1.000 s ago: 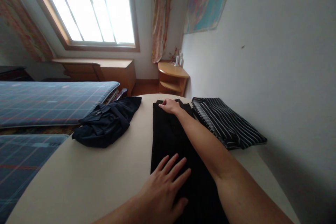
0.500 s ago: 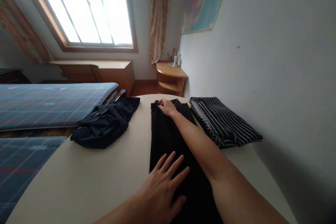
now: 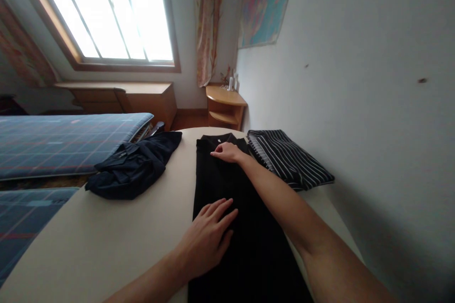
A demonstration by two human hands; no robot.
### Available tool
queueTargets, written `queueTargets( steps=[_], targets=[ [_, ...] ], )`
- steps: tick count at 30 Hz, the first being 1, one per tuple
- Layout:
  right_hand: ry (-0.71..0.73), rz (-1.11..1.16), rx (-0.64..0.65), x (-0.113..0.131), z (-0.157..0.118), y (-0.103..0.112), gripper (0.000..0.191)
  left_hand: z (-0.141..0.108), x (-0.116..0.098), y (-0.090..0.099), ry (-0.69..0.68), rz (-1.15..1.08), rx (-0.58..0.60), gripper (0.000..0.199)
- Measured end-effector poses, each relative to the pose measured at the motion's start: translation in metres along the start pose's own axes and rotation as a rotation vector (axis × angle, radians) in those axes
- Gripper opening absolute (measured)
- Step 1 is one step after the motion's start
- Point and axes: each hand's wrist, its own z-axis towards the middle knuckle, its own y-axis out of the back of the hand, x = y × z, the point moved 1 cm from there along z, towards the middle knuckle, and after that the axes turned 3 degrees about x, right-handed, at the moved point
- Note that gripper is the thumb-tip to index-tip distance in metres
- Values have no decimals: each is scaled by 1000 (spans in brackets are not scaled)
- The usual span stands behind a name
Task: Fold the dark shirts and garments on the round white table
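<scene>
A long black garment [image 3: 241, 246] with a collar at its far end and a small pale label inside the neck lies folded lengthwise on the cream table [image 3: 117, 241]. My left hand [image 3: 209, 234] rests flat on its left part, palm down, fingers stretched out. Just below the collar is my right hand [image 3: 227, 152], with thumb and fingers drawn together over the cloth; no fabric shows lifted between them. My right forearm crosses the garment's right side and hides part of it.
A crumpled dark navy garment [image 3: 133, 165] lies at the table's left edge. On the right, a folded black-and-white striped cloth [image 3: 289, 158] sits near the wall [image 3: 373, 128]. Beyond the table stand plaid mattresses [image 3: 71, 144] and a wooden corner shelf [image 3: 225, 97].
My right hand has come away from the collar's left edge, slightly nearer to me, and the collar with its label now shows. My left hand's fingers have drawn closer together.
</scene>
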Motion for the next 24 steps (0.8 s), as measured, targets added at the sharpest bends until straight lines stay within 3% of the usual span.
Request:
queueTargets(
  steps=[9, 15, 24],
  targets=[
    [-26, -129, 18, 9, -16, -10, 38, 9, -2, 10, -187, 243, 82, 30],
    [-38, -166, -46, 15, -24, -17, 41, 11, -6, 12, -172, 257, 74, 17],
    [6, -89, -131, 25, -27, -21, 27, 10, -5, 12, -123, 187, -46, 19]
  ],
)
